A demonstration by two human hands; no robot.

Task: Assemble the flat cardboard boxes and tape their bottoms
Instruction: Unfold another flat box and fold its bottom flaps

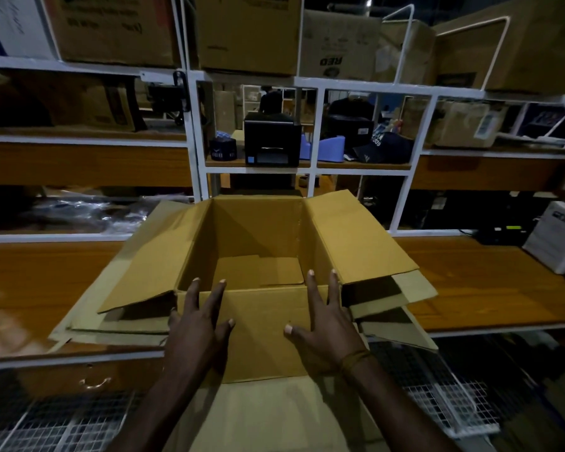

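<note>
An opened brown cardboard box [258,236] stands upright on the wooden bench, its top flaps spread out to the left and right and its inner bottom flaps folded flat. My left hand [199,324] and my right hand [330,321] lie flat on the box's near flap [258,337], which hangs over the bench edge toward me, fingers straight and spread, fingertips at the box's near rim. Under the box lies a stack of flat cardboard boxes [88,324], sticking out on both sides.
The wooden bench [33,282] runs left and right. A white device [558,236] sits at its right end. Behind, a white metal shelving frame [313,171] holds a black label printer [271,140], a cap and cardboard cartons above. A wire mesh rack [437,383] lies below the bench.
</note>
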